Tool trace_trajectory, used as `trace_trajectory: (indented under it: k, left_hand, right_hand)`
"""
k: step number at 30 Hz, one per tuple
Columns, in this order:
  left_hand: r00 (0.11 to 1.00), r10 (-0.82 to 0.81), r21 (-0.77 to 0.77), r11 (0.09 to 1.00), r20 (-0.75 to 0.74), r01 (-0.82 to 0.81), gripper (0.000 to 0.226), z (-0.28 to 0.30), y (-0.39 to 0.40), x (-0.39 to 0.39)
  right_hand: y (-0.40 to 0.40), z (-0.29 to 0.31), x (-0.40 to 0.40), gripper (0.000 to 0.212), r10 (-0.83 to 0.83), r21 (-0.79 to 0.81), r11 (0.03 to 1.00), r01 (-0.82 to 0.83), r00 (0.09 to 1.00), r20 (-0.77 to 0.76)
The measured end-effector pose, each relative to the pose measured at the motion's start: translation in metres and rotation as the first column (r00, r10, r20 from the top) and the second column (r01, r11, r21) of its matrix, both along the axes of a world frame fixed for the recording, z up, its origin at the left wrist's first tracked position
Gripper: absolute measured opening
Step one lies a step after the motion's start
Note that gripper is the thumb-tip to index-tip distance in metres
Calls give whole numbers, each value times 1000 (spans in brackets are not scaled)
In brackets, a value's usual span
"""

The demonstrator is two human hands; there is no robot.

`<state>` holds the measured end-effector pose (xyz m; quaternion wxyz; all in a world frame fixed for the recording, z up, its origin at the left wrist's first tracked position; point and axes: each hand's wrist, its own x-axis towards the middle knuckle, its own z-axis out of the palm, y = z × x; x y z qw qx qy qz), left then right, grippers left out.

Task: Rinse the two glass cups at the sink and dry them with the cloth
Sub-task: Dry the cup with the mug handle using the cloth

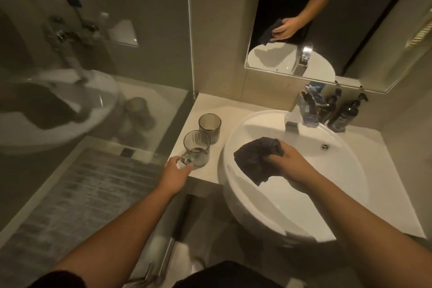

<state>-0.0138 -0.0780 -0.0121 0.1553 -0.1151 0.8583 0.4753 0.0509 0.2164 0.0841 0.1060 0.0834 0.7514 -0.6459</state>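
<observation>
Two glass cups stand on the pale counter (pixel 205 105) left of the round white sink (pixel 346 170). The nearer cup (pixel 196 148) is clear smoky glass with a handle on its near side, upright, and looks to hold a little water at the bottom. Just behind it, nearly touching, sits the ribbed cup (pixel 210 127), darker, with fine vertical ridges (no handle visible from here).

The left hand (pixel 174 170) is at the base of the nearer cup, fingers loosely spread beside the handle; fingertips seem to touch the glass, but blur hides whether they actually grip it.

Over the basin, the right hand (pixel 287 159) is clenched around the cloth (pixel 257 159), a dark, bunched rag whose loose corner hangs down toward the bowl without clearly touching it.

At the back of the sink stands a chrome faucet (pixel 294 119), with dark pump bottles (pixel 343 112) beside it. The mirror (pixel 350 30) above reflects the hand and cloth.
</observation>
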Motion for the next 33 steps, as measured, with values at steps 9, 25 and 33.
trace_trajectory:
  k: [9,25,33]
  left_hand:
    - [997,-54,46,997,-61,57,23,-3,4,-28]
    - [964,-148,-5,989,-220,151,21,72,52,-16]
    - [842,-341,-189,939,-418,287,17,90,94,-13]
  right_hand:
    - [-37,9,-70,31,39,-230,972,-38,999,-2]
    - [-23,36,-104,34,423,645,710,-282,903,-71]
    - [-22,43,-88,17,281,465,847,-258,959,20]
